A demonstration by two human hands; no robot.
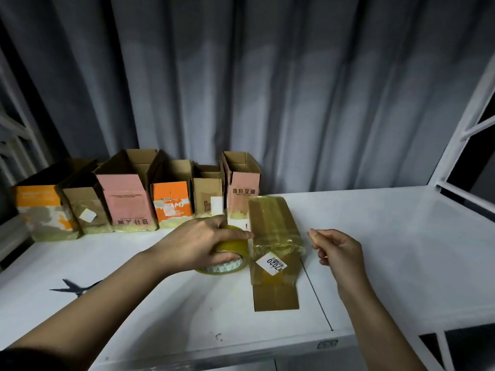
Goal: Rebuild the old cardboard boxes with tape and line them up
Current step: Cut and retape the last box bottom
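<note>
While the left hand (203, 241) lies curled over the roll of tape (227, 257), which lies on the white counter (388, 236), the right hand (336, 251) hangs just beside the box in hand with thumb and forefinger pinched together. Whether a strip of clear tape runs between those fingertips and the roll I cannot tell; nothing shows in the gap.

By my judgement the step is the taping of the lying box (274, 242), which rests on its side near the middle of the counter, touching the roll on its left. Glossy tape already wraps its far end, and the near flaps (276, 297) lie open and flat. The next move likely calls for freeing a fresh length of tape, closing what is loose, then standing this box at the right end of the row.

Counted: 6 boxes (126, 194) stand upright and open-topped along the curtain (267, 89), side by side; 1 box lies apart from them, making 7. 1 roll of tape. 1 pair of scissors (76, 287), blurred, lies on the counter near the left forearm. 2 hands, well apart.
</note>
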